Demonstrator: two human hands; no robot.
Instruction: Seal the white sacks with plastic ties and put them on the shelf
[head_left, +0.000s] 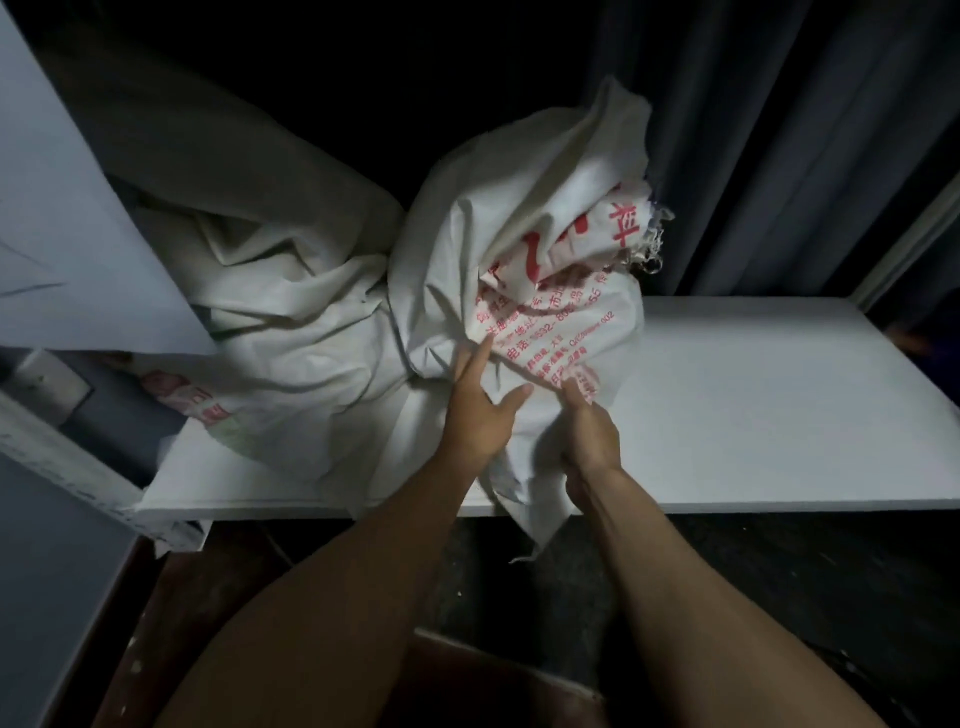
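Dim light falls over a white shelf (753, 395) that runs across the middle of what we see, with a dark pleated curtain (779, 130) hanging behind its right half and blackness behind the rest. On the shelf we find two white sacks lying side by side and touching. The printed sack (519, 234) sits near the middle, crumpled and bulging, with red characters and numbers across its front and a frayed edge (652, 244) at its upper right; a loose flap of its cloth hangs down over the front lip of the shelf. The second sack (270, 291) slumps to the left of it in soft folds, a patch of red print showing on its lower left side. A pale flat panel (78, 234) leans in from the far left and covers part of that sack. Both bare forearms reach up from the bottom of the view. We see the left hand (480, 410) lying flat against the lower front of the printed sack, index finger straight and pointing upward, thumb spread to the side, grasping nothing. The right hand (589, 436), just beside it, has its fingers curled into the cloth of the same sack, pinching a fold near the shelf's front edge. Below the shelf we make out a dark floor (779, 571).
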